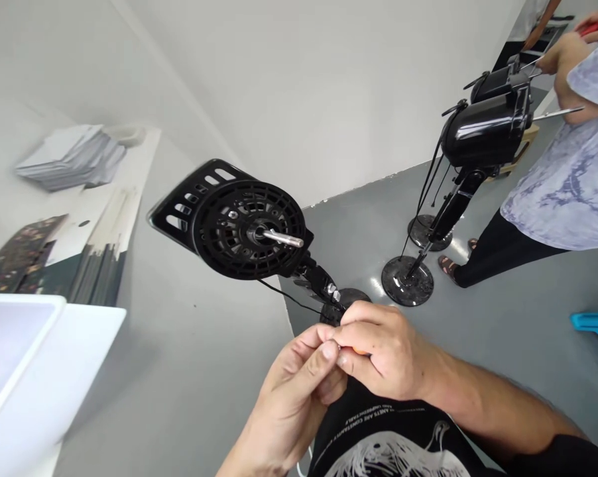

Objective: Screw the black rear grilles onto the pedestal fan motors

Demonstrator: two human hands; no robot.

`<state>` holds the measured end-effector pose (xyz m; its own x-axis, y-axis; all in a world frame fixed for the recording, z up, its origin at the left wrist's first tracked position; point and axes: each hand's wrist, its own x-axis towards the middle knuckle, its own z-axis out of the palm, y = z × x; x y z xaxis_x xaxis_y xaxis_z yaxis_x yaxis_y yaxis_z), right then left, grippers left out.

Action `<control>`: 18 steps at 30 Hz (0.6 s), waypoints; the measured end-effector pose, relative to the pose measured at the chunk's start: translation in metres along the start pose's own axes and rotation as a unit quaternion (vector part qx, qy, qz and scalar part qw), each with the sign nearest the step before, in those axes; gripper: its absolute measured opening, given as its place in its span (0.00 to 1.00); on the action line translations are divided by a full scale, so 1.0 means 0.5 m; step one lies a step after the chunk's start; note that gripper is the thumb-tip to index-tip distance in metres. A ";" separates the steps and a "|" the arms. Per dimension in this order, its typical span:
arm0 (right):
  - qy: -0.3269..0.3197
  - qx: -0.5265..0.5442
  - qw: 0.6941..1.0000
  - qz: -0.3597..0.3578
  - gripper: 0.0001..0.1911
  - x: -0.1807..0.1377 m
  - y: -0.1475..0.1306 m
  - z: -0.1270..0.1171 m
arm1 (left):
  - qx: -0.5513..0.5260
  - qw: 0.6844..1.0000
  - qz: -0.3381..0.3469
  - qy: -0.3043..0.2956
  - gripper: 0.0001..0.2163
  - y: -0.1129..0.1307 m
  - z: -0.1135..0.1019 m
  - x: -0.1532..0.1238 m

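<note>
My left hand (299,391) is closed in a pinch, its thumb and fingertips meeting those of my right hand (383,344). Whatever lies between the left fingertips is too small to name. A bit of an orange object (361,351) shows inside my closed right hand; the rest is covered by the fingers. Just beyond both hands stands a black pedestal fan without blades. Its round slotted motor front (229,228) faces me, with a bare metal shaft (284,238) sticking out. The fan's jointed neck (319,278) runs down to a round base (346,301), partly hidden by my right hand.
Two more fans with black motor housings (488,129) stand at the right on round bases (407,281). A person in a patterned shirt (572,179) is beside them. Stacked papers (75,156) and a white panel (75,358) are at left. A blue stool (597,322) shows at the right edge.
</note>
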<state>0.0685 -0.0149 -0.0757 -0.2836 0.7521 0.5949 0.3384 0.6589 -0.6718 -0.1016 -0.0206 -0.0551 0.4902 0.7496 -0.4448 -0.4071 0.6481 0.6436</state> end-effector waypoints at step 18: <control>-0.038 0.089 0.994 0.054 0.14 0.000 0.002 -0.018 | 0.072 0.997 -0.009 0.012 0.28 -0.037 0.004 0.003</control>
<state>0.0767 -0.0146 -0.0725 -0.3233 0.8129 0.4843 0.2089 0.5605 -0.8013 -0.0917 -0.0316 -0.0664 0.4781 0.7417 -0.4705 -0.2823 0.6370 0.7173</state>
